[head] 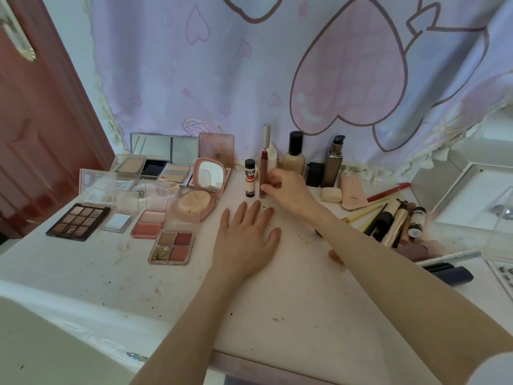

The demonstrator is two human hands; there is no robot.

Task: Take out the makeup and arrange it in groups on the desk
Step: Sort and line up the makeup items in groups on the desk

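My right hand (286, 188) pinches the lower part of a tall dark-red lip gloss tube (264, 168) with a silver cap, holding it upright on the white desk (277, 287). A small black-capped red and white bottle (249, 177) stands just left of it. My left hand (247, 237) rests flat on the desk in front, fingers spread. Open palettes lie in a group on the left: a brown eyeshadow palette (77, 221), a blush palette (148, 224), a four-pan palette (172, 247) and a pink powder compact (201, 190).
A foundation bottle (294, 154) and a pump bottle (333, 162) stand at the back against the purple heart curtain. Tubes, pencils and a beige tube (352, 193) lie loose at the right. A clear box (477, 201) sits at the far right, a red door at the left.
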